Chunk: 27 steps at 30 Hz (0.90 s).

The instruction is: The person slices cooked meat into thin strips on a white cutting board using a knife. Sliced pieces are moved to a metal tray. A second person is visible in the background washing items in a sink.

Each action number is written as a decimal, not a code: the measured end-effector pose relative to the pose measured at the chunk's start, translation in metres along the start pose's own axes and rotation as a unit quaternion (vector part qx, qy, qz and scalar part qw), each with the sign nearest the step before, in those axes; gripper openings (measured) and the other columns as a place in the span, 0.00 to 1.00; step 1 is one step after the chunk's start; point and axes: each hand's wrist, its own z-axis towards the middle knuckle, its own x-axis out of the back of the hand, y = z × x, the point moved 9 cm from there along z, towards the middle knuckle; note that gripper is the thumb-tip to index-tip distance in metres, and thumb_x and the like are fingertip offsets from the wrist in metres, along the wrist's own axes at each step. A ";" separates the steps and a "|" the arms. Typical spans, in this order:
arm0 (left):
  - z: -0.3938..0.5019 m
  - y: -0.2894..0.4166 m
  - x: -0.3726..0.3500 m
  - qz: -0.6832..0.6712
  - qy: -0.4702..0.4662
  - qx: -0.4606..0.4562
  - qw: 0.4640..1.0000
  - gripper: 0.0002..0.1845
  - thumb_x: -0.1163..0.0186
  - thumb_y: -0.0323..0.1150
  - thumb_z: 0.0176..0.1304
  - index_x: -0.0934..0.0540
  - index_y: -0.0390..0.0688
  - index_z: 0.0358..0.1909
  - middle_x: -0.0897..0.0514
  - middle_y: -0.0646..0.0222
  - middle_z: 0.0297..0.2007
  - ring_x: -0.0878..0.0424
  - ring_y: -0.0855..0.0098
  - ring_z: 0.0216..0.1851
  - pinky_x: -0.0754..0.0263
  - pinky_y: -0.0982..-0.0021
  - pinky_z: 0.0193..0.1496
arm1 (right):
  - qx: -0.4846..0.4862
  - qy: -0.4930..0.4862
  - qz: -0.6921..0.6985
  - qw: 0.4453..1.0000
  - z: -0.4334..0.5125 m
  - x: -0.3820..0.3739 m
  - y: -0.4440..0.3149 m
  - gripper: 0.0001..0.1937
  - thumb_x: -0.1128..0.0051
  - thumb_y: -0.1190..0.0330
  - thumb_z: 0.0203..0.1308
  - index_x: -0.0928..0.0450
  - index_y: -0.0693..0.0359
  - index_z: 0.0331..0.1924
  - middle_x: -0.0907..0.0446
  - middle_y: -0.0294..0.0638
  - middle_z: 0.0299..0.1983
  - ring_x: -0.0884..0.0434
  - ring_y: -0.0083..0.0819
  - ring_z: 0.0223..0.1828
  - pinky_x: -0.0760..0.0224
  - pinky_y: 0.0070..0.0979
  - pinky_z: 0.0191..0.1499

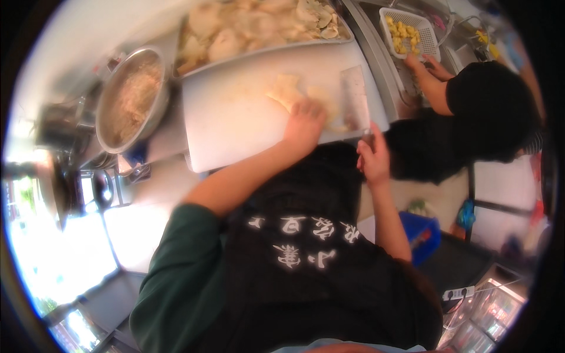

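My right hand (374, 154) grips the handle of a broad-bladed cleaver (353, 95) at the right side of a white cutting board (229, 128). The blade stretches away from me over the board. My left hand (306, 123) rests with bent fingers on a pale yellow piece of food (286, 90), holding it against the board. More pale pieces lie between that hand and the cleaver, blurred and partly hidden by the fingers. Beyond the board, a metal tray (265, 52) holds a heap of large pale food pieces (234, 31).
A steel bowl (164, 95) of shredded pale food (134, 99) stands left of the board. At right, a co-worker (490, 106) bends over a sink, hands at a white plastic basket (427, 39) of yellow chunks (401, 33). A blue bin (426, 240) sits lower right, near a power strip (458, 293).
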 end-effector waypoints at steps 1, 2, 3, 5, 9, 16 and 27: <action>-0.003 -0.002 -0.004 0.004 -0.017 0.007 1.000 0.17 0.40 0.29 0.61 0.18 0.43 0.53 0.20 0.54 0.60 0.25 0.50 0.66 0.29 0.54 0.68 | -0.002 -0.007 -0.008 1.000 0.002 0.004 0.002 0.33 0.42 0.74 0.73 0.37 0.56 0.81 0.19 0.36 0.35 0.28 0.17 0.19 0.32 0.17 0.22; -0.005 -0.002 0.001 0.000 0.013 0.001 1.000 0.19 0.39 0.30 0.60 0.19 0.43 0.55 0.19 0.53 0.60 0.24 0.49 0.65 0.29 0.52 0.67 | -0.014 -0.014 -0.011 1.000 0.004 0.009 0.005 0.33 0.41 0.74 0.73 0.37 0.56 0.81 0.19 0.36 0.35 0.28 0.17 0.19 0.32 0.17 0.21; -0.006 -0.004 0.004 -0.003 0.029 -0.002 1.000 0.21 0.37 0.30 0.59 0.19 0.42 0.56 0.19 0.52 0.59 0.23 0.48 0.64 0.28 0.51 0.67 | -0.021 -0.031 0.000 0.999 0.008 0.012 0.007 0.33 0.41 0.74 0.73 0.37 0.56 0.81 0.19 0.36 0.35 0.27 0.18 0.19 0.32 0.17 0.21; -0.011 -0.013 0.008 -0.054 0.046 0.029 0.997 0.26 0.33 0.31 0.58 0.20 0.41 0.60 0.19 0.49 0.58 0.23 0.46 0.63 0.28 0.49 0.66 | -0.045 -0.069 0.044 0.996 0.016 0.019 0.012 0.34 0.41 0.73 0.73 0.37 0.55 0.81 0.18 0.37 0.34 0.27 0.18 0.19 0.33 0.17 0.20; -0.033 -0.065 0.018 -0.156 0.114 0.228 0.954 0.33 0.27 0.33 0.59 0.25 0.39 0.67 0.18 0.45 0.56 0.21 0.45 0.59 0.26 0.48 0.65 | -0.095 -0.081 0.112 0.986 0.026 0.039 0.028 0.33 0.40 0.71 0.74 0.36 0.54 0.81 0.19 0.38 0.33 0.27 0.20 0.18 0.36 0.17 0.19; -0.024 -0.124 -0.036 -0.549 0.092 0.459 0.692 0.37 0.37 0.22 0.63 0.36 0.35 0.75 0.20 0.42 0.59 0.18 0.51 0.59 0.19 0.55 0.60 | -0.128 -0.122 0.219 0.960 0.024 0.020 0.056 0.34 0.41 0.71 0.74 0.38 0.53 0.82 0.18 0.41 0.34 0.24 0.26 0.18 0.33 0.21 0.18; 0.038 -0.145 -0.038 -0.487 -0.073 0.340 0.801 0.41 0.36 0.16 0.53 0.26 0.47 0.73 0.15 0.52 0.53 0.15 0.58 0.52 0.15 0.59 0.54 | -0.136 -0.121 0.245 0.952 0.013 -0.035 0.063 0.35 0.45 0.70 0.77 0.44 0.47 0.84 0.19 0.44 0.37 0.23 0.27 0.21 0.30 0.24 0.21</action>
